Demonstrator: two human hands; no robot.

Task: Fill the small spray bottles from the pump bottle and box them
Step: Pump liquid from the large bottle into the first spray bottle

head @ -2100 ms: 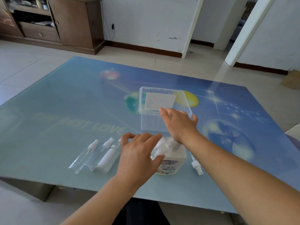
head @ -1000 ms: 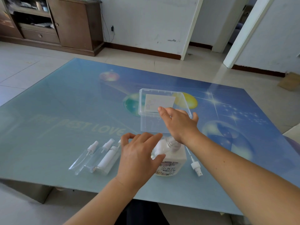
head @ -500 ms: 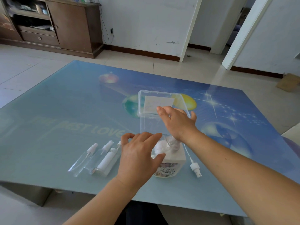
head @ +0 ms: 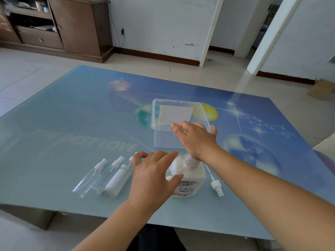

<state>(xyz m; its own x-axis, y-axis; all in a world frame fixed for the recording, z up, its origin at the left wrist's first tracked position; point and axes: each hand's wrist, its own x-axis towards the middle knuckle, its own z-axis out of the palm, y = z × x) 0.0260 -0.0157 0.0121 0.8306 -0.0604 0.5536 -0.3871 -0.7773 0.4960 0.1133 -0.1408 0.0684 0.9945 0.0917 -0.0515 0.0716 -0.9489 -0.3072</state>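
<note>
Translucent square plastic pump bottle (head: 190,180) stands at the table's near edge, directly under both hands; left hand (head: 154,176) spread over its shoulder; right hand (head: 195,140) loosely open above its neck, nearer the pump.

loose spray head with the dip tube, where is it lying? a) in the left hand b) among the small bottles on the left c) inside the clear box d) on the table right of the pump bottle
d: the loose spray head lies on the table, just right of the pump bottle and outside the clear box.
</note>
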